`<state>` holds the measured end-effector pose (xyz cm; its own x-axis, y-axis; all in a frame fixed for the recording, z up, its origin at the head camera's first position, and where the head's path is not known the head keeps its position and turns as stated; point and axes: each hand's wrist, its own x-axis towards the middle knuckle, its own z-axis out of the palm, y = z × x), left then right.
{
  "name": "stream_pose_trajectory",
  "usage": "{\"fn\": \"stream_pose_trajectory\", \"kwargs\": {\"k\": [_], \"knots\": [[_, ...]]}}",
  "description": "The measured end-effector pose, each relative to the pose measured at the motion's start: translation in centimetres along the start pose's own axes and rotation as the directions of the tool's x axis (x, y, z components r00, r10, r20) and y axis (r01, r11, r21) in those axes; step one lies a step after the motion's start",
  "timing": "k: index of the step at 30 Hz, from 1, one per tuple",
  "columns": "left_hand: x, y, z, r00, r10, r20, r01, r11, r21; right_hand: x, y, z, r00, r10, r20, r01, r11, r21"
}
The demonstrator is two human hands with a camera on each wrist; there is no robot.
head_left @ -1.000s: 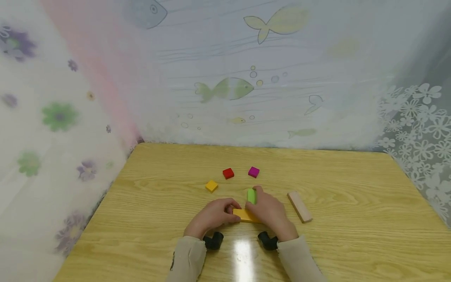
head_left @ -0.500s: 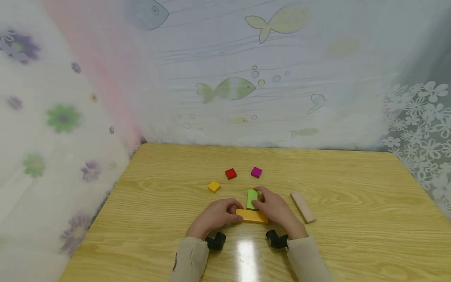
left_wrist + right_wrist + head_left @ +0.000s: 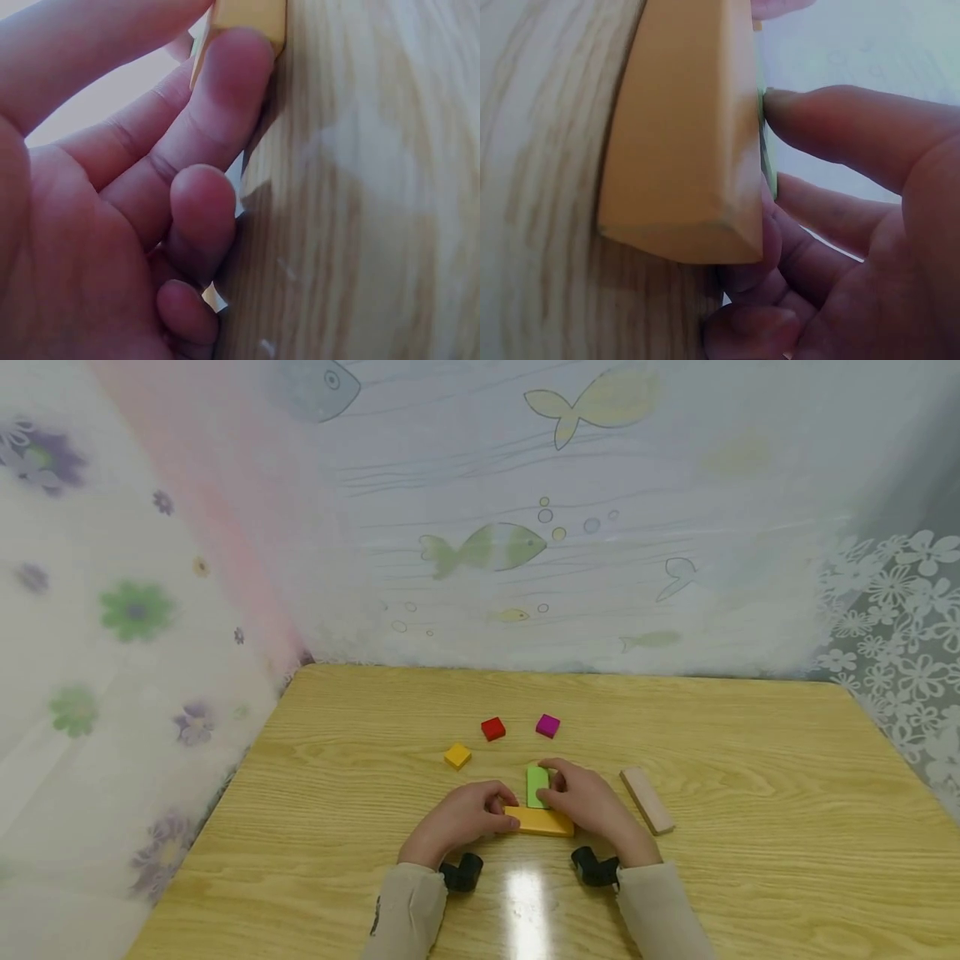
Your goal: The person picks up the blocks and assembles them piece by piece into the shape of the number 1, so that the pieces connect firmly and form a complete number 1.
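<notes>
Orange and flat on the worktop [image 3: 337,752], the long block [image 3: 542,821] is pinched at its left end by the left hand [image 3: 468,810], presumably for steadiness, while the right hand [image 3: 591,802] pinches the green block [image 3: 535,782] just behind it, likely for close control.

Here's the table [image 3: 300,860], pale wood with grain running crosswise, and a bright streak of glare sits on its near edge! Front and centre, the long yellow block [image 3: 538,821] lies crosswise, and just beyond it comes the green block [image 3: 535,787], pointing away; whether those two touch is hard to call from here. Out right, the bare wooden bar [image 3: 647,800] rests at a slant. Farther back, three little ones: small yellow piece [image 3: 457,756] on the left, red piece [image 3: 492,728] behind it, purple piece [image 3: 547,725] farthest right of the trio.
</notes>
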<state>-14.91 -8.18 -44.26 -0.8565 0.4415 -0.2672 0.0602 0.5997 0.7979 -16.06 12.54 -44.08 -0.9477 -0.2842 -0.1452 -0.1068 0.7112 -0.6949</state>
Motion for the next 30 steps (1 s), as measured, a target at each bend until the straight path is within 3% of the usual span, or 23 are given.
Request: {"fn": "stream_pose_trajectory", "kwargs": {"k": [22,30], "knots": [[-0.29,-0.02,-0.08,1.000,-0.008,0.018,0.008,1.000,0.023,0.05,0.44,-0.18,0.996,-0.048,0.073,0.047,0.999,0.012],[-0.15,-0.10,-0.06,1.000,0.017,0.020,-0.018,1.000,0.026,0.02,0.46,-0.22,0.995,-0.067,0.073,0.067,0.998,0.000]]}}
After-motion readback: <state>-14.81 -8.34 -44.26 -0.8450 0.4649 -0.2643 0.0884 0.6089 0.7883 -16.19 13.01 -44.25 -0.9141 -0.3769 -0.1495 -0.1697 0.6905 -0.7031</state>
